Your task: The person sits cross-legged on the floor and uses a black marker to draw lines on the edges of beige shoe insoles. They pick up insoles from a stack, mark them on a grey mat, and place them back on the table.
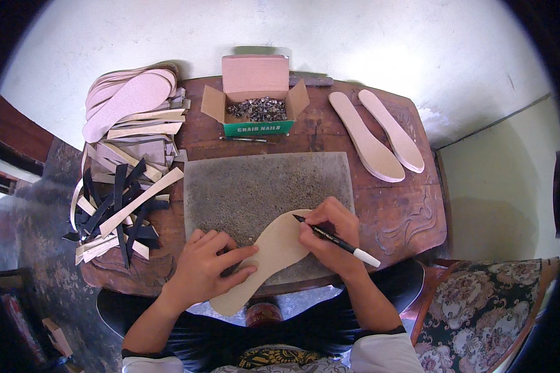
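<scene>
A beige shoe insole [274, 248] lies aslant on a grey stone slab [249, 180], its narrow end past the slab's near edge. My left hand [211, 267] holds the insole at its narrow middle, thumb and forefinger across its top and the other fingers curled beside it. Between the fingers of my right hand [333, 236] is a black marker pen [336, 237] with a white end. Its dark tip meets the insole near the wide end's upper edge. The side of my right hand rests over the insole's right edge.
An open carton of small metal nails [258, 110] stands behind the slab, a thin pen-like stick [244, 139] before it. Two pale insoles [373, 140] lie at right. Stacked sole pieces [134, 99] and black and beige strips [121, 205] cover the carved wooden table's [410, 205] left side.
</scene>
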A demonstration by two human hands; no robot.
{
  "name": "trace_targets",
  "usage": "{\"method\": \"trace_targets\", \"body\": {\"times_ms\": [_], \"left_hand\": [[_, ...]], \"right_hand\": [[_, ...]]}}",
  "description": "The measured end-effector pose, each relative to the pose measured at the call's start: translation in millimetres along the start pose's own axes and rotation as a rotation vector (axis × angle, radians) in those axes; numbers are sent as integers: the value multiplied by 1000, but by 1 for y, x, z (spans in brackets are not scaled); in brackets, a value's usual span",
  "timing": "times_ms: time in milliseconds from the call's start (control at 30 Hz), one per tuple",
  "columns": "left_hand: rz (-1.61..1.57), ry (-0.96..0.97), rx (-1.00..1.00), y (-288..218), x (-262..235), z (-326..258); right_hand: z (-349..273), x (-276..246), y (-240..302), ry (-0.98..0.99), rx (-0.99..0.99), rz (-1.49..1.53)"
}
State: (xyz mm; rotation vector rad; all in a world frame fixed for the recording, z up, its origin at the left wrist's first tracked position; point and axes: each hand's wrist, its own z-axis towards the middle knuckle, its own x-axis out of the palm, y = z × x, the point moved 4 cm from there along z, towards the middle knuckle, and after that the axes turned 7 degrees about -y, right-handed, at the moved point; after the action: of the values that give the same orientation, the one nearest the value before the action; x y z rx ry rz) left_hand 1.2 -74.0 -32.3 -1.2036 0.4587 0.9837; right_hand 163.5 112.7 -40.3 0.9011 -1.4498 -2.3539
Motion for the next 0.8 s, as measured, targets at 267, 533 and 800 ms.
{"method": "trace_targets", "body": {"times_ms": [267,533,800], "left_hand": [[-12,3,-17,1,2,-1],[0,7,-8,0,1,-1],[0,11,-13,0,1,0]], "right_hand": [[3,-1,0,16,-63,-42],[4,-1,2,19,-40,-55],[4,-1,2,11,-24,-62]]}}
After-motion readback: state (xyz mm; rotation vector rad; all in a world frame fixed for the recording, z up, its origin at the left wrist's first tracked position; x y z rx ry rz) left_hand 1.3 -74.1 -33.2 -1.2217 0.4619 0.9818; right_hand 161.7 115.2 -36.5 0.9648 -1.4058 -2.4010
